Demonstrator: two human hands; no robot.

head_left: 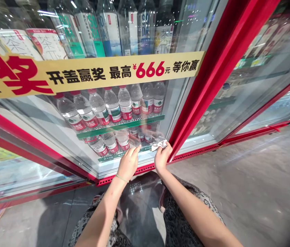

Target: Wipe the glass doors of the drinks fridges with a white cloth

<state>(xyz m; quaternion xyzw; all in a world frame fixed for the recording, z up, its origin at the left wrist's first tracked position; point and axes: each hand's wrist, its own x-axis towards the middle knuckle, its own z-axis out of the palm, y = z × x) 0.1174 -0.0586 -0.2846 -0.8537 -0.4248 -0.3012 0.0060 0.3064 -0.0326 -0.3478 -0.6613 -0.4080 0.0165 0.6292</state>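
My right hand is closed on a crumpled white cloth or tissue, at the lower right of the glass door, close to its red frame. To its left, my left hand has its fingers stretched out and holds nothing. Its fingertips are at the glass; whether they touch it I cannot tell. A thin band circles the left wrist. Through the glass, red-labelled water bottles stand in rows on two low shelves, the lower row partly hidden by reflections.
A yellow banner runs across the door. Taller drink bottles stand above it. The red frame borders another glass cooler section at right. Below are the grey floor and my legs in patterned trousers.
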